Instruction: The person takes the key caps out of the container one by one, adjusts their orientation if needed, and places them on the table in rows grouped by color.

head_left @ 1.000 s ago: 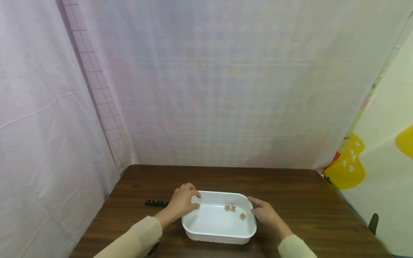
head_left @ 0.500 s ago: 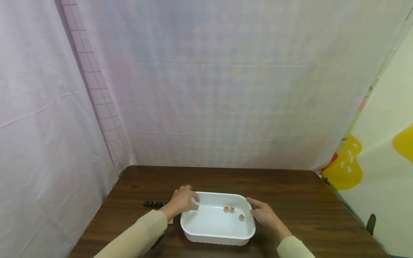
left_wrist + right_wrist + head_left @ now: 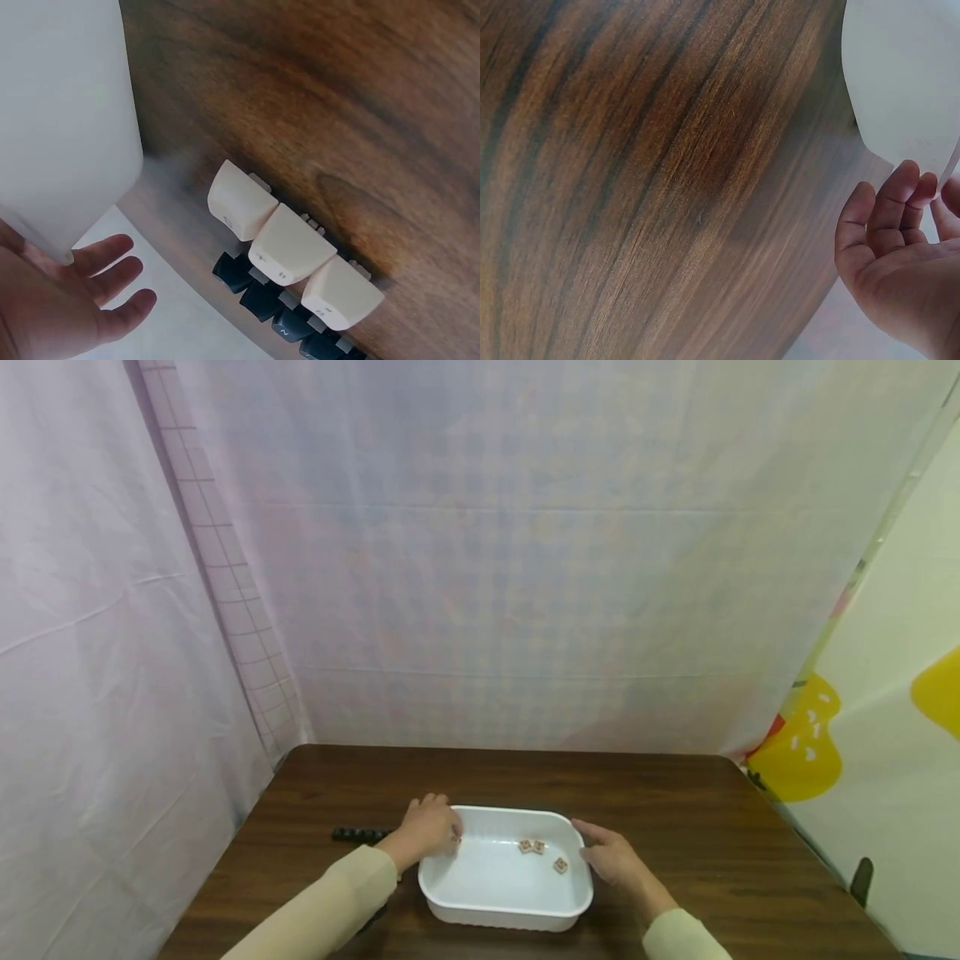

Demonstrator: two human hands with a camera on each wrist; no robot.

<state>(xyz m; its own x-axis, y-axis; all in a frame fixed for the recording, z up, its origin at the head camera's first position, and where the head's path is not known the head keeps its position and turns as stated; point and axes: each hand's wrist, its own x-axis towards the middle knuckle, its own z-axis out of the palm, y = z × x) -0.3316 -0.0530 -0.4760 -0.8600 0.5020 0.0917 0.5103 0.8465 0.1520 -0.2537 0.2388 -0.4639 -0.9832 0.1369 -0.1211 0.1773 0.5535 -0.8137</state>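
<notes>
A white rectangular dish (image 3: 498, 877) sits on the table between both hands. Three small square pieces (image 3: 561, 865), pale with brown marks, lie inside it toward the right. At the dish's left end, my left hand (image 3: 429, 828) has thumb and index finger together over the inside, pinching a tiny piece with reddish marks, mostly hidden. Its other fingers (image 3: 124, 277) stretch outside the wall in the left wrist view. My right hand (image 3: 611, 857) holds the right end, thumb on the inner side, fingers (image 3: 892, 195) curled against the outer wall.
Left of the dish, pale keycaps (image 3: 291, 246) lie in a row beside black keycaps (image 3: 262, 298). Part of a black row (image 3: 358, 834) shows beyond the left wrist. Under the left forearm a dark object (image 3: 372, 920) peeks out. Curtains (image 3: 495, 610) hang behind the brown table (image 3: 675, 810).
My left thumb and index finger, spread apart earlier, have come together at the dish's left end. The right hand keeps its hold. The three pieces stay in place in the dish.
</notes>
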